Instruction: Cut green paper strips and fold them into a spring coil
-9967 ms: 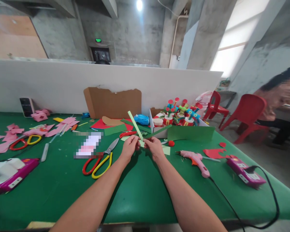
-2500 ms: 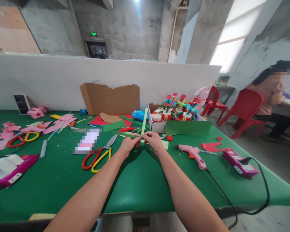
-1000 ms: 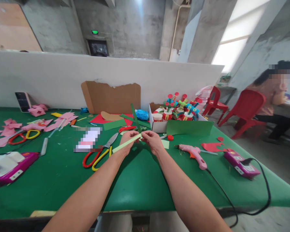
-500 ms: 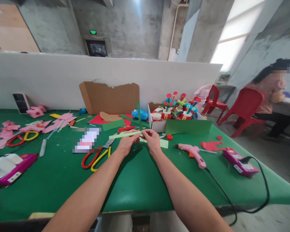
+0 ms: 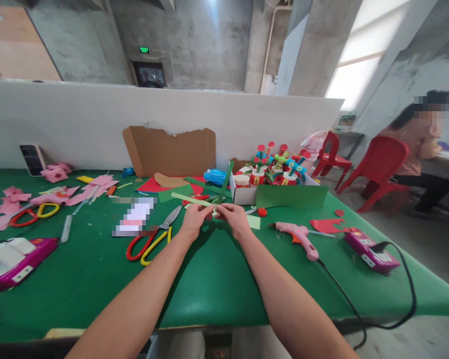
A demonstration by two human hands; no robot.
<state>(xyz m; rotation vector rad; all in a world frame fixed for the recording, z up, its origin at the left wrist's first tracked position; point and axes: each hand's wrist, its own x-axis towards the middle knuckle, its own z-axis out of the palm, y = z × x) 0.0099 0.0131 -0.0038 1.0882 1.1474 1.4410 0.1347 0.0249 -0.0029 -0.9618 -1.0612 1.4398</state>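
My left hand [image 5: 196, 218] and my right hand [image 5: 232, 217] meet above the table, their fingertips pinched on paper strips that cross between them. From the pinch a light green paper strip [image 5: 190, 199] reaches out to the left. A dark green paper strip [image 5: 227, 180] stands up at a slant behind my right fingers. My fingers hide the spot where the strips meet. Left of my left hand lie open scissors [image 5: 165, 227] with red and yellow handles. A light green paper piece [image 5: 253, 222] rests right of my right hand.
A pink glue gun [image 5: 295, 231] lies to the right, near a purple power strip [image 5: 372, 253]. Behind, a box [image 5: 239, 197] holds red cups with colourful figures. Pink paper scraps [image 5: 97, 190] and another power strip [image 5: 26, 267] lie left. A person [image 5: 415, 144] sits far right.
The dark green strip has tilted from upright to the right. The light green strip's left end has risen slightly, and my fingertips have come closer together.
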